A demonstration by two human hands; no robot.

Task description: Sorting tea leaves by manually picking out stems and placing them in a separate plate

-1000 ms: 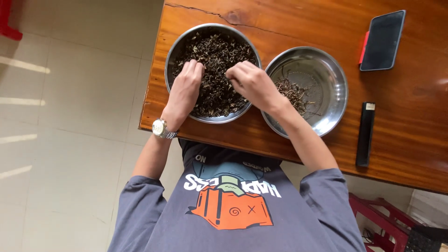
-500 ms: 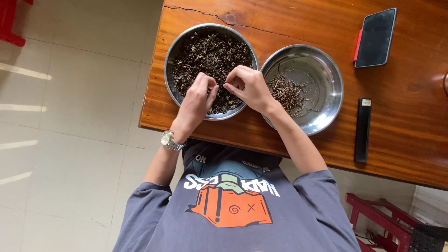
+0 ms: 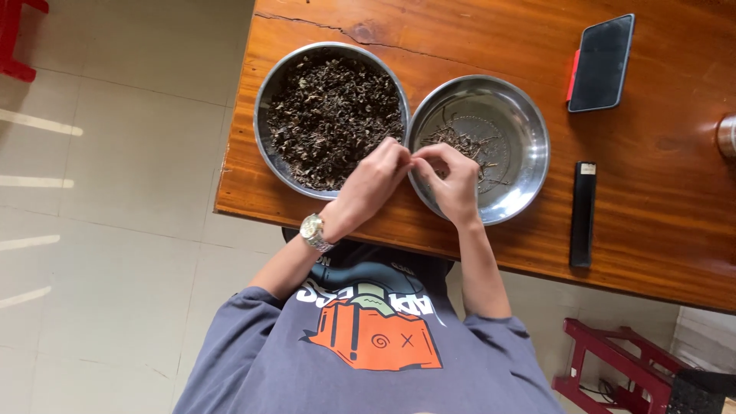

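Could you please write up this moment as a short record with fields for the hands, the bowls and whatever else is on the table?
Left hand: fingers pinched together at the gap between the bowls, watch on wrist
Right hand: fingers meeting the left hand's, over the near rim of the right bowl
Left bowl: steel, heaped with dark dried bits
Right bowl: steel, a few thin stems
Table: wooden, cracked at far edge
Other items: phone, black lighter

A glossy wooden table [image 3: 652, 230] fills the upper right — cracked near its top edge. Pale floor tiles [image 3: 115, 230] spread left, striped by sunlight; a red stool [image 3: 613, 368] sits lower right.
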